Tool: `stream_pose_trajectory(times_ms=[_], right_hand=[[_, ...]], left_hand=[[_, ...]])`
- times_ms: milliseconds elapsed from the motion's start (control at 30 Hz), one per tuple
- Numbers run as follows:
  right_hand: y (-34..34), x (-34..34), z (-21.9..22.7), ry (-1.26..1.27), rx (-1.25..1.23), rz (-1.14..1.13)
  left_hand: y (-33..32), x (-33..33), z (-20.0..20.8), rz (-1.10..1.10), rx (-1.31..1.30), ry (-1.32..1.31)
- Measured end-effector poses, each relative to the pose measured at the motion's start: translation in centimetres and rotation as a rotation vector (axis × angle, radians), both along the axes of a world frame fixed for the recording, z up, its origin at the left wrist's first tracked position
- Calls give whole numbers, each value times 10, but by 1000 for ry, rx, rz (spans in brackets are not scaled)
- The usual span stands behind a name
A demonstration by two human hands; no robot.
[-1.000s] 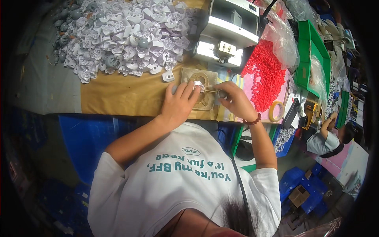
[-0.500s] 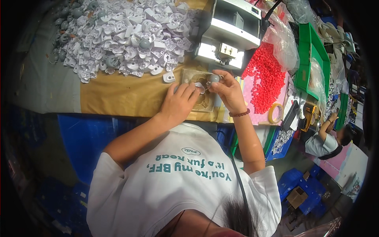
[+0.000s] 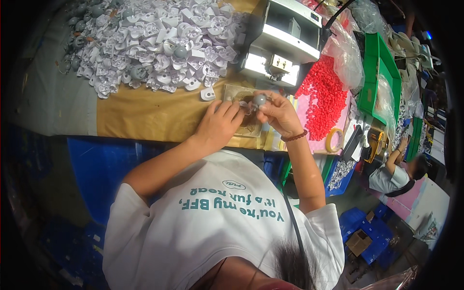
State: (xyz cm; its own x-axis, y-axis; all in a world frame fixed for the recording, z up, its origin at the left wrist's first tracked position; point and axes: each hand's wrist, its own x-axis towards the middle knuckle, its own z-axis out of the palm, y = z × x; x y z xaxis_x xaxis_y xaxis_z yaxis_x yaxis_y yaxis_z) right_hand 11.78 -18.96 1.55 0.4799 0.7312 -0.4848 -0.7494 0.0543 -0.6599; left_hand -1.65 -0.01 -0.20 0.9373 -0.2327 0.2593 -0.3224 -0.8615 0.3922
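Note:
A grey ball-shaped part (image 3: 260,100) is pinched between the thumb and fingers of my right hand (image 3: 279,114), above a flat board (image 3: 234,94) with a dark round recess. My left hand (image 3: 218,123) rests at the board's left side, its fingers closed around a small white plastic part (image 3: 243,105) close to the grey ball. The fingers partly cover that small part and the recess. One loose white plastic piece (image 3: 208,94) lies on the brown table cover just beyond my left fingertips.
A large heap of white plastic parts (image 3: 159,43) with some grey balls covers the far left. A white machine (image 3: 285,43) stands behind the board. Red parts (image 3: 323,96), a tape roll (image 3: 334,140) and a green tray (image 3: 379,82) are rightward. A co-worker (image 3: 396,176) sits far right.
My right hand has shifted slightly left with the grey ball, turning it closer to my left fingers. My left hand stays nearly in place.

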Motion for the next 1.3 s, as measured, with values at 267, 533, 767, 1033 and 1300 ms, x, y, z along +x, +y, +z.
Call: stream_pose_trajectory(times_ms=[267,533,767,1033,1300], right_hand=[[14,-13,-4,-1029,-606,157],[22,-22,-8,-1199,-720,97],[4,-6,-3,-1456,-538,-302],[-20,109,-20,-1012,-504,-474],[5,58,87,-1162,-150,-886]], left_hand=[[6,3,0,-22,-61,-12],[4,14,4,106,-207,7],[-10,27,4,212,-146,25],[-12,28,3,216,-154,12],[-13,25,1,250,-162,61]])
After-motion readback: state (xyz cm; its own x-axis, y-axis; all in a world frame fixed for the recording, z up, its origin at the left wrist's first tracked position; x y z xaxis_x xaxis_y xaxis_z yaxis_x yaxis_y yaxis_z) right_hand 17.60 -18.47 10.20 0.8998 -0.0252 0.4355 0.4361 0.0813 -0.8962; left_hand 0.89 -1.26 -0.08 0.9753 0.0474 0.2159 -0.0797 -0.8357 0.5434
